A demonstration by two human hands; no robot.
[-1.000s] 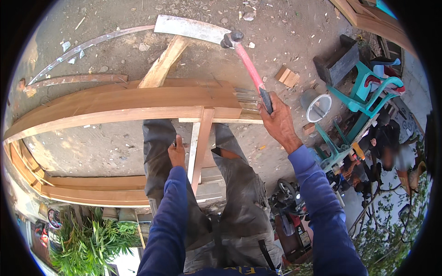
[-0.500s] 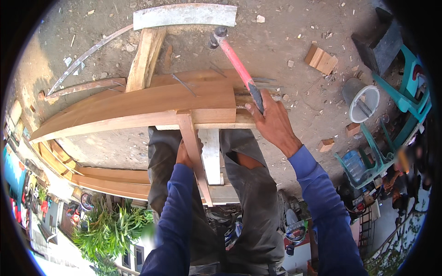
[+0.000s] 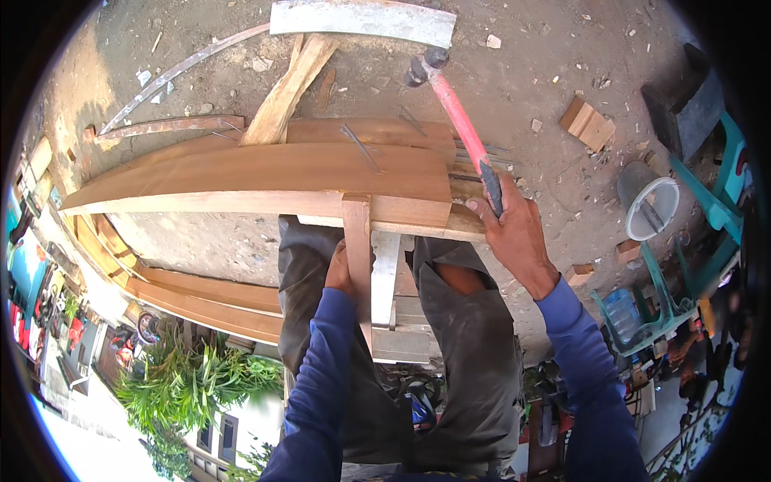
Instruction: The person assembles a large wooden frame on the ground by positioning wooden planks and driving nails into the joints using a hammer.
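My right hand point(image 3: 520, 239) is closed round the dark grip of a hammer point(image 3: 464, 124). The hammer has a red shaft, and its black, blunt double head points up and away over the ground. Lower left, my left hand point(image 3: 340, 269) grips a narrow wooden strip point(image 3: 358, 241), some of its fingers hidden behind it. The strip's upper end meets the near edge of a wide curved wooden board point(image 3: 265, 173) that lies across in front of my knees. A long nail point(image 3: 360, 147) lies or leans on the board's top; another nail point(image 3: 412, 120) shows behind.
Behind the board lie a plank point(image 3: 289, 88), a pale curved panel point(image 3: 363, 22) and a wood block point(image 3: 587, 124). Right of me are a grey bucket point(image 3: 649, 205) and a green plastic chair point(image 3: 662, 317). More curved boards point(image 3: 205, 309) lie at the left.
The whole view has shifted, so things appear farther right. The wooden strip in my left hand now stands straighter. My right hand still holds the hammer in much the same pose.
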